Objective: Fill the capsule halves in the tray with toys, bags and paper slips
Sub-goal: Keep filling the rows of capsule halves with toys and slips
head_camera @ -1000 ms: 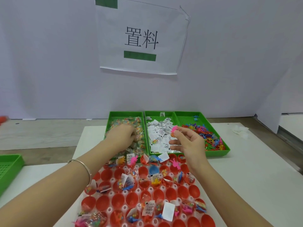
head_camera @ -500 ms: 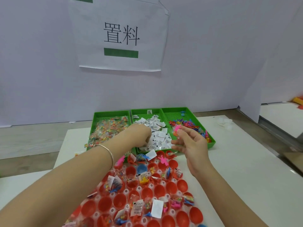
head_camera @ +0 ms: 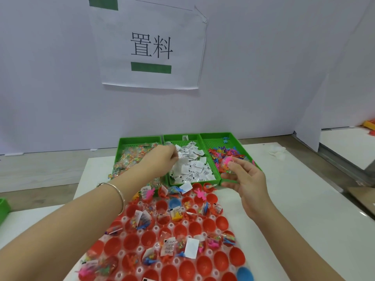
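A clear tray (head_camera: 140, 248) of red capsule halves lies in front of me; several halves hold toys, bags and paper slips, others hold nothing. Behind it stand three green bins: small bags (head_camera: 132, 159) on the left, paper slips (head_camera: 194, 169) in the middle, coloured toys (head_camera: 223, 155) on the right. My left hand (head_camera: 162, 159) reaches over the slip bin and pinches a white slip (head_camera: 179, 167). My right hand (head_camera: 245, 179) hovers at the toy bin's front edge, pinching a pink toy (head_camera: 229, 160) between thumb and fingers.
A white table (head_camera: 294, 209) carries everything. A paper sign (head_camera: 150, 45) hangs on the white partition behind the bins. Another green bin's edge (head_camera: 3, 209) shows at far left. White scraps (head_camera: 277, 152) lie at the table's back right.
My left hand has moved from the bag bin to the slip bin and taken hold of a slip. My right hand stays near the toy bin with the pink toy.
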